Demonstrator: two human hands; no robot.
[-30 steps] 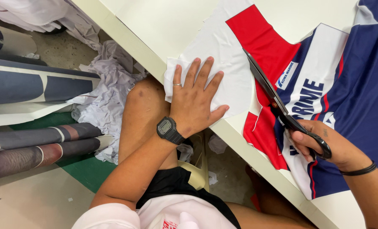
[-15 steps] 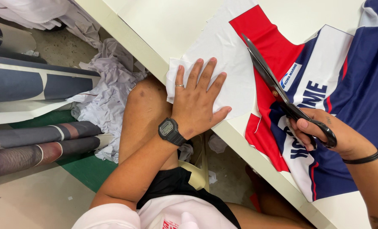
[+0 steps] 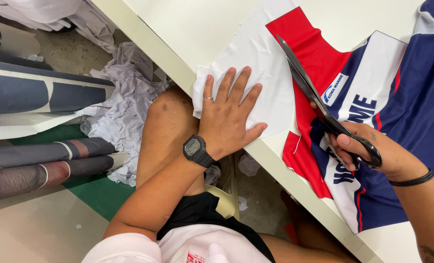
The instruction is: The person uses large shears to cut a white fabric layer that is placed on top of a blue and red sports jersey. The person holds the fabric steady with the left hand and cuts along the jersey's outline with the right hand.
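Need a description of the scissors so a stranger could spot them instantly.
On the cream table lies a red, white and navy printed fabric. The scissors lie on its red part, gripped by the right hand: long dark blades, black handles, the only tool there.

- The scene is bright and evenly lit, with soft light that seems to come from overhead; no lamp shows in the view.
- The cream table (image 3: 188, 29) reads pale and nearly washed out, though without hard glare.
- Shadows are soft: a faint one lies under the left hand (image 3: 229, 117) on the white fabric (image 3: 256, 63), and the space beneath the table edge is darker.
- The scissors (image 3: 319, 104) carry a dull sheen along their dark blades.
- Focus is sharp across the middle; the watch (image 3: 195, 147) face and printed fabric edges are crisp.
- The white shirt at the bottom edge looks soft and slightly blurred, being closest to the camera.
- Straight lines lean slightly toward the corners, a mild wide-angle stretch.
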